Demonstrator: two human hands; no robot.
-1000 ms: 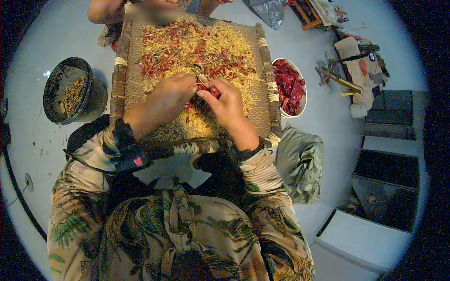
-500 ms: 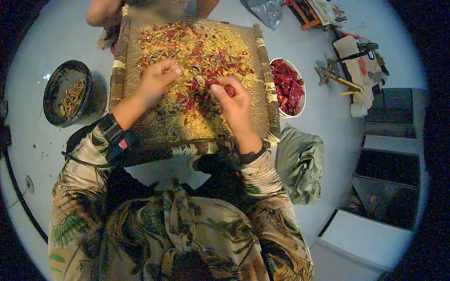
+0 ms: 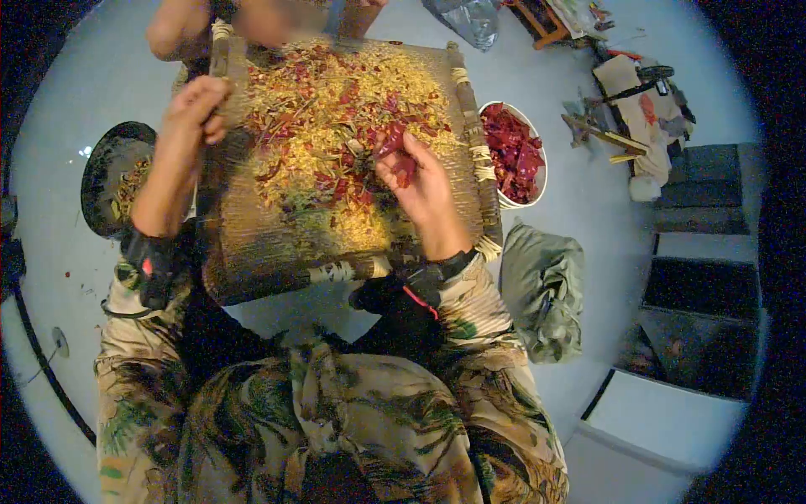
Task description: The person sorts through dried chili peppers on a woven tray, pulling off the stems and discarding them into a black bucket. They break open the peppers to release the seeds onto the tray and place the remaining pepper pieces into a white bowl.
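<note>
My right hand (image 3: 424,181) is closed around dried red chili peppers (image 3: 390,141), red pieces showing at its fingertips and palm. It hovers over the right half of a woven rack (image 3: 243,248) spread with yellow seeds (image 3: 336,227) and red chili scraps. At the rack's left edge, my left hand (image 3: 198,109) has its fingers curled in a pinch; anything between them is too small to make out. The left forearm partly covers a black bucket (image 3: 102,189) with stems and scraps inside. Red chili skins (image 3: 512,155) fill a white bucket (image 3: 545,172) beyond the rack's right edge.
Another person's bare limbs (image 3: 178,29) are at the rack's far edge. A green sack (image 3: 541,290) lies on the floor to the right. Farther off are a grey plastic bag (image 3: 466,21), a wooden stand (image 3: 537,25) and a white box (image 3: 663,416).
My left hand has moved left and away from the middle of the rack to its left edge, near the black bucket. The right hand has turned, baring more of the chili peppers.
</note>
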